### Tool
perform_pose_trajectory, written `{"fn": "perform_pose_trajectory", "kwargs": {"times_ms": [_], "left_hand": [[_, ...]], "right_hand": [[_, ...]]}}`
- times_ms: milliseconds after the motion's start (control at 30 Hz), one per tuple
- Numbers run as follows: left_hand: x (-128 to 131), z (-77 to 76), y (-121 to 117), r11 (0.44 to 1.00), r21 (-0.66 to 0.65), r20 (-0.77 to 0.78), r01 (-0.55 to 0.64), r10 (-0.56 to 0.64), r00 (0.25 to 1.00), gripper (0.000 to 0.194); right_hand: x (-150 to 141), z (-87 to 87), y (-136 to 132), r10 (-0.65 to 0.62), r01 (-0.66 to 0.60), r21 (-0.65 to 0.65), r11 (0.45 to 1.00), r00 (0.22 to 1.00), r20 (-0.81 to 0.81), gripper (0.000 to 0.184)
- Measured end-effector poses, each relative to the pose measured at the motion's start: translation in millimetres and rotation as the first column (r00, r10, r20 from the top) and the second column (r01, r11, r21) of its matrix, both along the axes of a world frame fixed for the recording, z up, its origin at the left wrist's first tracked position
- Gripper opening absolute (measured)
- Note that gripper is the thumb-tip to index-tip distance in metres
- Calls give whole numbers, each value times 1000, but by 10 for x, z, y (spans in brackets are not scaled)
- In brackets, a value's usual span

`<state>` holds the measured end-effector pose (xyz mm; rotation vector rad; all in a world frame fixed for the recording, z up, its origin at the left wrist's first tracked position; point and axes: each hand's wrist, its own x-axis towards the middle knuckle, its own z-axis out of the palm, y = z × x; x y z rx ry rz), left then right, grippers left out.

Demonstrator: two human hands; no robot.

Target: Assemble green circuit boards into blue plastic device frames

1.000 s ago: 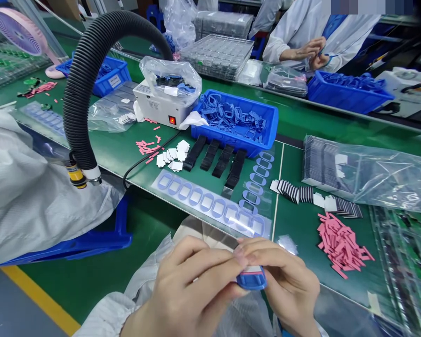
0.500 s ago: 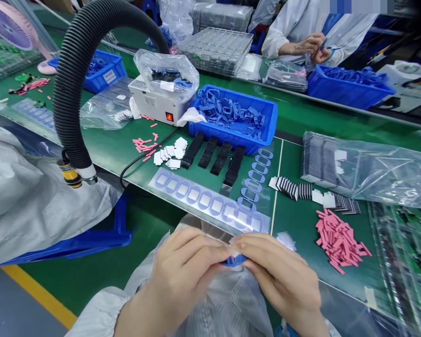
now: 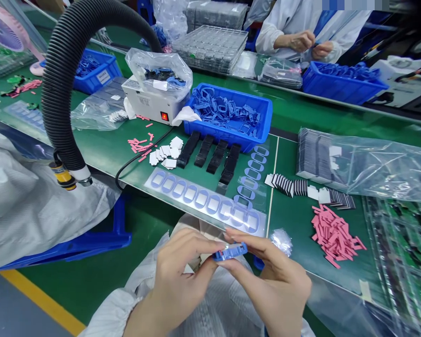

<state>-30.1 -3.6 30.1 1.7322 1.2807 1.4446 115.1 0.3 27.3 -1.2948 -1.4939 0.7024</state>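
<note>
A small blue plastic frame [image 3: 230,252] is held edge-on between my two hands, in front of the table's near edge. My left hand [image 3: 182,271] pinches its left end between thumb and fingers. At the other end, my right hand [image 3: 270,276] grips it with the thumb below and the fingers above. A spot of red shows at the frame's left part; the rest of its inside is hidden. Just beyond the hands lies a clear sheet with a row of oval blue-rimmed stickers [image 3: 185,192].
Blue bin [image 3: 266,126] holds many blue frames. Black strips [image 3: 217,157], pink strips [image 3: 333,234] and white-and-black pads [image 3: 284,185] lie on the green table. A black hose [image 3: 56,89] arches at left. Across the table, a co-worker's hands [image 3: 308,44] handle something small.
My fingers have shifted on the blue frame, which is tilted and shows more of its side. My right fingers have lifted and opened wider. The whole view has shifted slightly.
</note>
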Motion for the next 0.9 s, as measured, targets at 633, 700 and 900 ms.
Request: {"fn": "perform_pose_trajectory", "kwargs": {"times_ms": [633,700,900], "left_hand": [[-63,66,-44,945,-289,218,150,-87,972,10],[-71,69,-34,956,-266,223,126,-66,973,5],[-17,51,-38,969,-238,252,74,-12,968,7]], "right_hand": [[220,96,171,335,-334,27,942,937,-102,17],[209,82,175,359,-359,26,933,923,-138,17],[209,55,119,345,-359,-29,933,913,-218,17]]}}
